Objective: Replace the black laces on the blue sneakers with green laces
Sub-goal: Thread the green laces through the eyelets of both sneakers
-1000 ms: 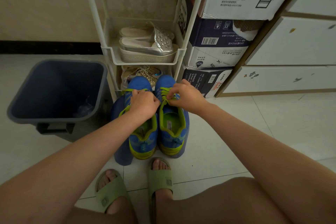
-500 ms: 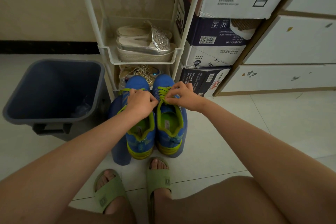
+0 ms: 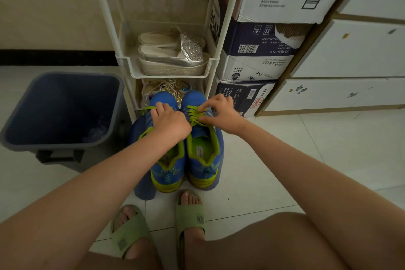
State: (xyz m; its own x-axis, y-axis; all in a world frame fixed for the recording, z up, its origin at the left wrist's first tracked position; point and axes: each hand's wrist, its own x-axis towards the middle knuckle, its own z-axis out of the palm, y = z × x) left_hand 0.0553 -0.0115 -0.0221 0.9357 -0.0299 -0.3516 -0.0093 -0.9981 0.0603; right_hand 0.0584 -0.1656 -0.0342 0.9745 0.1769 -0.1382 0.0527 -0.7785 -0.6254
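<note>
Seen from the head camera, nearest me, my feet in green slides [image 3: 189, 215] rest on the tiled floor, and just beyond them the blue sneakers [image 3: 203, 160] stand side by side on a blue mat [image 3: 142, 190], toes pointing away. Over the last second little has shifted: both hands have stayed at the tongues. The right hand [image 3: 221, 114] has eased slightly toward the toe of the right shoe, where its fingers [image 3: 211, 104] and thumb now pinch the crossings of the green laces [image 3: 197, 114] from either side. The left hand [image 3: 169, 121] stays curled over the left shoe with its fingers bent around a lace whose free end runs out past the toe. No black lace shows on either shoe, so I judge the swap itself to be done and the work now to be snugging and tying off. Farther off, a grey-blue bin [image 3: 61, 107] stands to the left, and a white rack [image 3: 171, 72] behind the shoes holds silver sandals [image 3: 173, 55], with stacked boxes [image 3: 258, 50] beside it.
</note>
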